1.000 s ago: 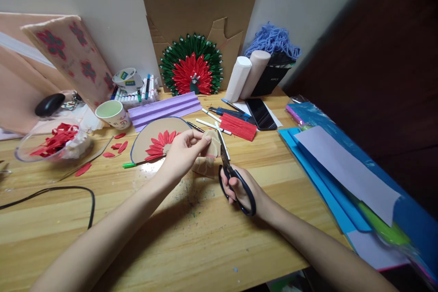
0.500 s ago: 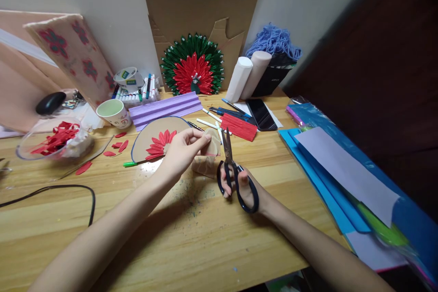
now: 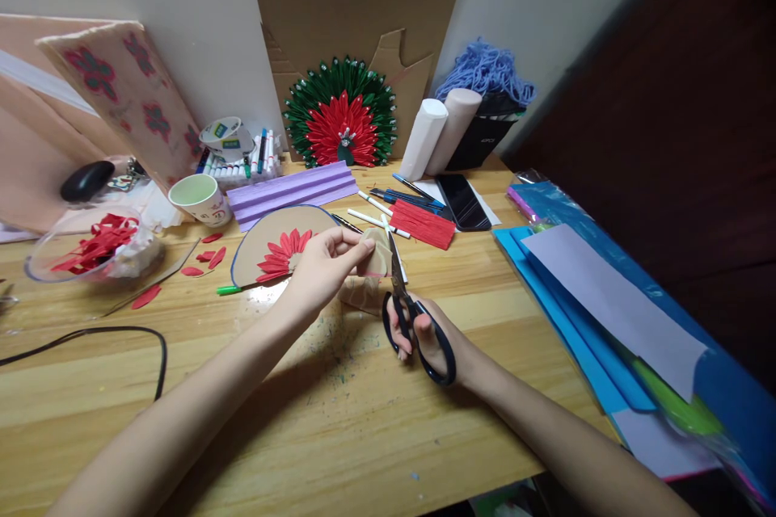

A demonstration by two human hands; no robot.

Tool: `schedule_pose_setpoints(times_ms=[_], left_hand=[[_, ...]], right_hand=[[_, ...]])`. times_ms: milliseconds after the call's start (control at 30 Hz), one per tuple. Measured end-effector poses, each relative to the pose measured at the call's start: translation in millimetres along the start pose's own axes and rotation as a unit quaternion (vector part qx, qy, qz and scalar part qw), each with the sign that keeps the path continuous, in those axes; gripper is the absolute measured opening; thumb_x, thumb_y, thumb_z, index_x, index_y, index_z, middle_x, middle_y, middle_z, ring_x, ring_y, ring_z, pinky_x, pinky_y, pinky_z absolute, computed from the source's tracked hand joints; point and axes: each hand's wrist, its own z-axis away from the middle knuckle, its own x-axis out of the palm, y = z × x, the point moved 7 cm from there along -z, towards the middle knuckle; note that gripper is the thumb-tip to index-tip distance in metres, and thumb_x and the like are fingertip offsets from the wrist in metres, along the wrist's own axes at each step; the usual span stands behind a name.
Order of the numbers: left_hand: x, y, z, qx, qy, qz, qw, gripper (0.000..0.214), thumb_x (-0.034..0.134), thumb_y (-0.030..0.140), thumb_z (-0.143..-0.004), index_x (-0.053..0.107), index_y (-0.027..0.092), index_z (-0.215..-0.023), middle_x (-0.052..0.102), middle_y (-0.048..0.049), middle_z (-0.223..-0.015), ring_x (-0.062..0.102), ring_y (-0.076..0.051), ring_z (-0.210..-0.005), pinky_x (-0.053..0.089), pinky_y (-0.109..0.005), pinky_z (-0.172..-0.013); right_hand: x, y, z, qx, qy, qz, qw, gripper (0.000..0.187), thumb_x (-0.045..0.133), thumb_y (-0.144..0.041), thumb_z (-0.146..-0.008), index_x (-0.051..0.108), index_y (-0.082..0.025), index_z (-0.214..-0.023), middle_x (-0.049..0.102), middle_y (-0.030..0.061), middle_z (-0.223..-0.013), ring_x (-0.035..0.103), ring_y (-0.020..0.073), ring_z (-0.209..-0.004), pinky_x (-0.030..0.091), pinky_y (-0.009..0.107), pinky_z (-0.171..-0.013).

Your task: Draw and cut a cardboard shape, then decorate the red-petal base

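Observation:
Between the thumb and fingers of my left hand (image 3: pixel 331 262) is a small beige piece of card (image 3: pixel 377 255) with a rounded edge. My right hand (image 3: pixel 433 339) has its fingers through the black handles of a pair of scissors (image 3: pixel 397 275). The blades point up and stand close together at the card's right edge; whether they touch it I cannot tell. Behind my left hand lies a fan-shaped piece of cardboard (image 3: pixel 258 246) with a blue edge and red petals (image 3: pixel 284 254) on it. Another brownish piece (image 3: pixel 362 293) lies below the held card, partly hidden.
Loose red petals (image 3: pixel 209 257) and a bowl of red strips (image 3: pixel 100 246) lie left, near a paper cup (image 3: pixel 199 199). Behind stand a green and red peacock craft (image 3: pixel 343 117) and white rolls (image 3: pixel 424 141). Red crepe paper (image 3: pixel 421 224), a phone (image 3: pixel 462 202) and blue folders (image 3: pixel 563 323) are right.
The scissors have swung closer to the card's right edge, and their blades have come nearer together. My left hand stays almost in place with the card.

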Motion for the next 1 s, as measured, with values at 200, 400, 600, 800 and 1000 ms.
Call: schedule_pose_setpoints(times_ms=[200, 400, 600, 800, 1000], left_hand=[[2.4, -1.1, 1.3, 0.0, -0.001, 0.005, 1.0, 0.022, 0.068, 0.033, -0.073, 0.058, 0.014, -0.077, 0.062, -0.0001, -0.067, 0.057, -0.01, -0.06, 0.044, -0.024, -0.061], [3.1, 4.0, 3.6, 0.01, 0.004, 0.016, 1.0, 0.02, 0.068, 0.031, -0.074, 0.058, 0.014, -0.076, 0.06, 0.0014, -0.064, 0.055, -0.008, -0.059, 0.042, -0.021, -0.058], [3.7, 4.4, 4.0, 0.008, 0.003, 0.024, 1.0, 0.017, 0.068, 0.03, -0.073, 0.059, 0.015, -0.076, 0.062, 0.0008, -0.067, 0.057, -0.01, -0.062, 0.044, -0.023, -0.063], [20.0, -6.8, 8.9, -0.017, -0.054, 0.023, 0.998, 0.018, 0.069, 0.03, -0.072, 0.062, 0.014, -0.079, 0.065, -0.0023, -0.074, 0.059, -0.011, -0.066, 0.044, -0.024, -0.066], [28.1, -8.3, 14.7, -0.03, -0.091, 0.016, 0.995, 0.019, 0.066, 0.033, -0.075, 0.063, 0.015, -0.074, 0.053, 0.0029, -0.06, 0.045, -0.007, -0.053, 0.038, -0.021, -0.055]], right_hand=[[-2.7, 4.1, -0.3, -0.004, 0.029, -0.001, 1.0, 0.073, 0.028, -0.089, -0.062, 0.043, -0.019, -0.077, 0.041, -0.0057, -0.051, 0.041, 0.0091, -0.043, 0.038, 0.022, -0.044], [-2.7, 3.1, 0.3, -0.021, 0.035, -0.017, 0.999, 0.074, 0.03, -0.088, -0.063, 0.046, -0.018, -0.082, 0.047, -0.0035, -0.054, 0.045, 0.011, -0.046, 0.039, 0.024, -0.046], [-21.8, -12.4, -8.1, 0.003, 0.158, -0.065, 0.985, 0.045, 0.047, -0.063, -0.081, 0.048, -0.018, -0.076, 0.049, -0.0046, -0.048, 0.05, 0.0116, -0.047, 0.044, 0.025, -0.053], [-35.2, -30.6, -9.3, -0.034, 0.212, -0.077, 0.974, 0.031, 0.063, -0.046, -0.076, 0.051, -0.018, -0.083, 0.057, -0.0039, -0.053, 0.057, 0.0137, -0.05, 0.051, 0.029, -0.058], [-39.3, -32.1, -0.5, -0.08, 0.261, 0.003, 0.962, 0.023, 0.061, -0.039, -0.079, 0.053, -0.018, -0.081, 0.056, -0.0034, -0.053, 0.056, 0.0131, -0.048, 0.048, 0.027, -0.053]])
